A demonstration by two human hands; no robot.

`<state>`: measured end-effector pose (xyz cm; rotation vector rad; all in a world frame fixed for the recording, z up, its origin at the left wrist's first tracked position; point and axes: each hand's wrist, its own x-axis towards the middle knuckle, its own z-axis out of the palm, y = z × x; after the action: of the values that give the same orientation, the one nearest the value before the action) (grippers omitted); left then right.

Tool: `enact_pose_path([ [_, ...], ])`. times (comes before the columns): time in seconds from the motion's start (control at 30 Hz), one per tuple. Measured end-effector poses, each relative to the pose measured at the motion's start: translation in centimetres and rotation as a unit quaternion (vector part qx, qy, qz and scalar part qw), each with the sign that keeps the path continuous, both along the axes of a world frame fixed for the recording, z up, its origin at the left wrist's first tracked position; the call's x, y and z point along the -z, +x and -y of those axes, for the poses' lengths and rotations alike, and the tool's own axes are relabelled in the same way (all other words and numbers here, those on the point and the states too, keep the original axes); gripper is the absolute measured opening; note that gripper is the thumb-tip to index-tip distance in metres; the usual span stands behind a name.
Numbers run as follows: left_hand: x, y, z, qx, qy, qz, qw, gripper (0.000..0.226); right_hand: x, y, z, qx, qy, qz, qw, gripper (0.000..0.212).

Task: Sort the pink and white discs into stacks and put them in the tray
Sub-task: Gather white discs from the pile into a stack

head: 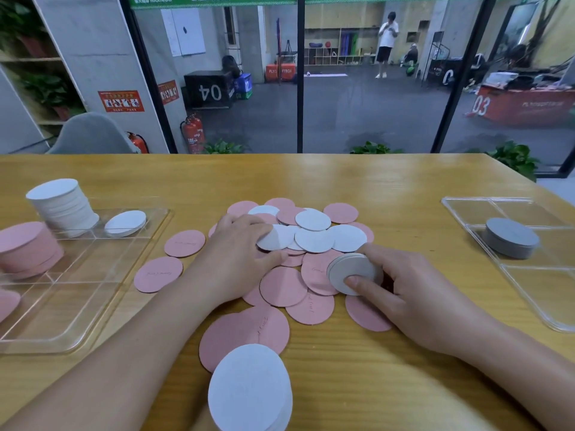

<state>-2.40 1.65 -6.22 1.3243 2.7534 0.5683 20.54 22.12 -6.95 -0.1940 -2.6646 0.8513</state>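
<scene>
1. One clear tray (93, 309) lay on the table (404, 181) at the left, holding one tall white stack (62, 206), a short white stack (125, 223) beside it, and one pink stack (28, 250); part of another pink disc showed at the frame's left edge.
2. The loose pile (298, 244) of pink and white discs lay mid-table, overlapping too much to count; faint writing on some pink discs could not be read.
3. The left hand (236, 259) rested on the pile, fingers curled around a white disc (275, 237).
4. The right hand (413, 290) pinched a small stack of white discs (348, 272) between thumb and fingers.
5. A second clear tray (529, 275) at the right held one grey stack (511, 237).
6. Behind the glass, boxes read "04" and "03".
</scene>
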Motion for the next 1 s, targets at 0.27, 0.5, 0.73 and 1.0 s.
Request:
enact_pose_path([
  [0.27, -0.3, -0.5, 0.3, 0.001, 0.054, 0.016, 0.998, 0.016, 0.0, 0.1, -0.1, -0.003, 0.002, 0.004, 1.000, 0.029],
  [0.5, -0.5, -0.1, -0.3, -0.018, 0.072, 0.051, 0.996, 0.008, 0.0, 0.0, -0.1, 0.000, -0.006, 0.003, 1.000, 0.030],
  [0.73, -1.0, -0.3, 0.0, -0.014, 0.152, 0.073, 0.986, 0.028, 0.1, -0.1, -0.2, 0.001, -0.011, 0.001, 1.000, 0.031],
  [1.0, -1.9, 1.4, -0.3, 0.089, 0.294, 0.202, 0.930, 0.015, -0.1, -0.1, -0.1, 0.009, -0.018, -0.011, 1.000, 0.021],
])
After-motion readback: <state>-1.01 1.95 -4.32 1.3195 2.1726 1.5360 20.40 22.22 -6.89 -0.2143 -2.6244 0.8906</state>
